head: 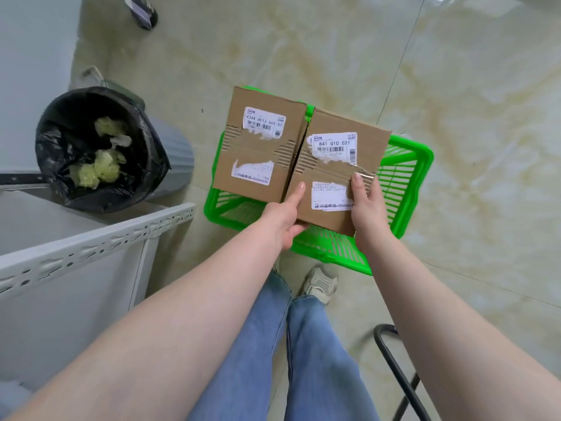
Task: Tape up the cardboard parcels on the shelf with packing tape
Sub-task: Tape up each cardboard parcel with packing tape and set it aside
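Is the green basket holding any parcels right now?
No. The green basket shows only bare slats; both cardboard parcels, one and the other, are above it, held by the left hand and right hand.

The two cardboard parcels [300, 159] covered the middle of the green basket [403, 177], so whatever lay inside it could not be made out. The left hand [283, 218] had its fingers tucked under the near parcel, out of sight. The small print on the torn labels [264, 121] was unreadable. A dark object [142, 10] was cut off at the top edge, and a black tube frame [394, 369] ran off the bottom.
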Motion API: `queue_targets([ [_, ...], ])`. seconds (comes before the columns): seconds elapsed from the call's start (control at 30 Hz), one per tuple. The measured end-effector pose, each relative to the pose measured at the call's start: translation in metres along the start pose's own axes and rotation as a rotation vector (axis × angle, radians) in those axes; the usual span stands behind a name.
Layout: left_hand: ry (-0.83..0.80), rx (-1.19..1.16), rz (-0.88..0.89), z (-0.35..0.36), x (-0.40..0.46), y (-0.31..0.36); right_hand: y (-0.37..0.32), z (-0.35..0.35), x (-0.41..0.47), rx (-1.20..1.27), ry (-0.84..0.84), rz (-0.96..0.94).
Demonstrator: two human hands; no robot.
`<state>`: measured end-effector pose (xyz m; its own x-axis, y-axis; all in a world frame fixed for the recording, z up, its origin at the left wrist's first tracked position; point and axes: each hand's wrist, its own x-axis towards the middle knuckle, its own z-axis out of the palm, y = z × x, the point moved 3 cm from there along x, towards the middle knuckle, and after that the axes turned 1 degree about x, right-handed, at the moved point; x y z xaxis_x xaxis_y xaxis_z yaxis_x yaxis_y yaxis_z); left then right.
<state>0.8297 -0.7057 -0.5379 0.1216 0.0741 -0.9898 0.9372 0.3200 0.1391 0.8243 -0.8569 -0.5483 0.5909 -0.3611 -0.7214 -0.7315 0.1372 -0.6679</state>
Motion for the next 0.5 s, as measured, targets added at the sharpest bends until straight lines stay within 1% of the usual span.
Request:
queue_targets([
  [0.07,0.005,-0.035,-0.003,-0.001,0.009,0.000,0.005,0.003,0.009,-0.001,-0.016,-0.011],
  [0.2,-0.041,-0.140,-0.031,0.001,0.013,0.002,0.009,0.008,0.022,-0.004,-0.038,-0.018],
  [0.3,-0.020,-0.207,-0.049,-0.002,0.020,0.001,0.010,0.007,0.027,-0.012,-0.048,-0.013],
  [0.5,0.023,-0.244,-0.033,-0.009,0.021,-0.001,0.013,0.009,0.027,-0.007,-0.045,-0.036],
])
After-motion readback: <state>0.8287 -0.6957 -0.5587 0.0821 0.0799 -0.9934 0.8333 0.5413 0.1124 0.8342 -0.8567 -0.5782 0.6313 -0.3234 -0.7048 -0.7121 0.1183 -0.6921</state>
